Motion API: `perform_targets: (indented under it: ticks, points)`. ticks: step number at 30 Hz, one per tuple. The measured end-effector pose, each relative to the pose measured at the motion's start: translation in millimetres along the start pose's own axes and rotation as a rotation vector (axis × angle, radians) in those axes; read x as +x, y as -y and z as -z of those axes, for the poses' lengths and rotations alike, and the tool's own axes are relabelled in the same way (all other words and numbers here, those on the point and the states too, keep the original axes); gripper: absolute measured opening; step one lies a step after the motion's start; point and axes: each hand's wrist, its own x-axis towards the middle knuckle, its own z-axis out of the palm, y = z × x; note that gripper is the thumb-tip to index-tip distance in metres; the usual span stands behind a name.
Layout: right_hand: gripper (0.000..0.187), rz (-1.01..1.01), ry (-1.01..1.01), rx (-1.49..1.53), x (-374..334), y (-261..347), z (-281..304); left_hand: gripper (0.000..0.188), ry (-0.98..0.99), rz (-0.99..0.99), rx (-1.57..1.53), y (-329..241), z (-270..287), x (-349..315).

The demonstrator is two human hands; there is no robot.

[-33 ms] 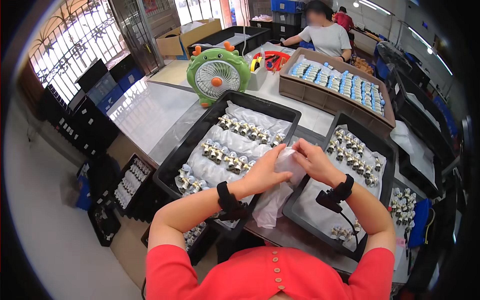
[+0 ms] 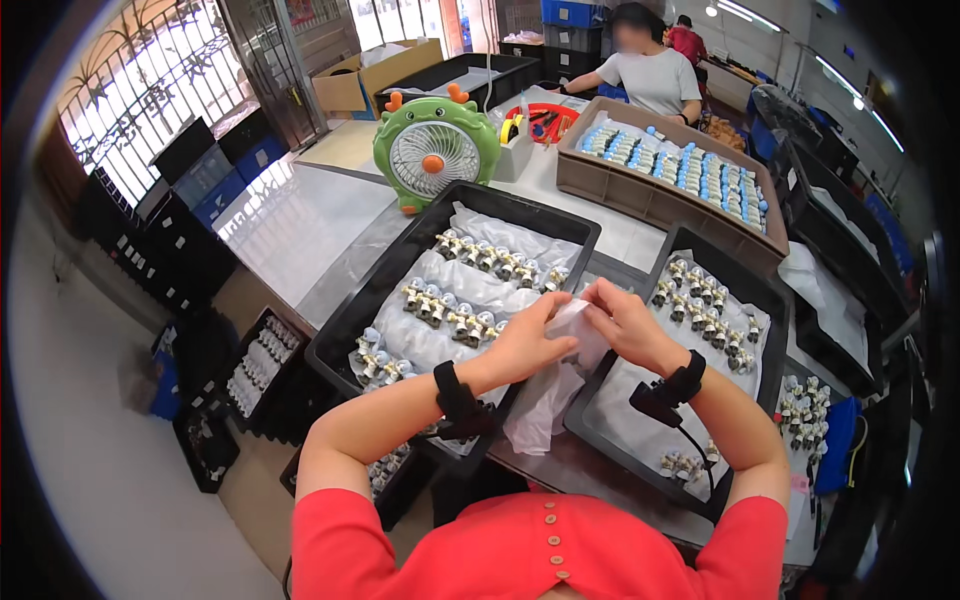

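A thin, whitish, translucent sheet (image 2: 540,410) hangs crumpled over the gap between two black trays, with its top between my hands. My left hand (image 2: 528,345) is pinched on the sheet's upper edge, the thumb stretched to one side. Close by on the right, the curled fingers of my right hand (image 2: 628,325) grip the same edge. The left black tray (image 2: 335,345) holds rows of small figurines (image 2: 430,302) on crumpled white sheets. More figurines (image 2: 708,320) lie on a white lining in the right black tray (image 2: 590,430), along its far side and near corner.
A green animal-shaped fan (image 2: 436,150) stands behind the left tray. At the back right is a brown crate (image 2: 650,190) of blue-and-white figurines. Beyond it sits a co-worker (image 2: 650,72) in white. A red basket (image 2: 548,122) and stacked bins (image 2: 205,180) are farther off.
Both hands stay almost in place. My left thumb and the sheet's top edge between my fingers have shifted slightly.
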Motion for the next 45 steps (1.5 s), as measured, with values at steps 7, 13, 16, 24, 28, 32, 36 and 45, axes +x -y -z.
perform_targets:
  ticks: [7, 13, 16, 24, 28, 32, 36, 45]
  points:
    - [0.03, 0.054, 0.218, -0.283, -25, 10, -6, 0.031, -0.042, 0.183, -0.398, -2, 30, -16]
    - [0.025, -0.061, 0.129, 0.028, 15, 13, 20, 0.027, 0.399, 0.049, 0.088, 4, 49, -10]
    - [0.021, -0.001, 0.06, -0.138, 42, 14, 26, 0.031, 0.318, -0.002, -0.147, 29, 55, 21]
    - [0.018, 0.084, 0.118, -0.298, 59, 0, 3, 0.036, -0.047, -0.016, 0.379, 88, 36, 93]
    - [0.015, 0.192, 0.185, -0.216, 23, 21, 3, 0.041, 0.033, -0.019, 0.535, 98, 18, 103]
    - [0.017, 0.272, 0.349, -0.153, -16, 37, -1, 0.037, 0.02, 0.006, 0.539, 100, 10, 110]
    - [0.017, 0.267, 0.46, -0.281, -37, 27, -12, 0.036, 0.054, 0.063, 0.372, 103, 19, 118]
    - [0.01, 0.328, 0.365, -0.32, -37, 13, -32, 0.033, 0.138, 0.018, 0.649, 117, 9, 131]
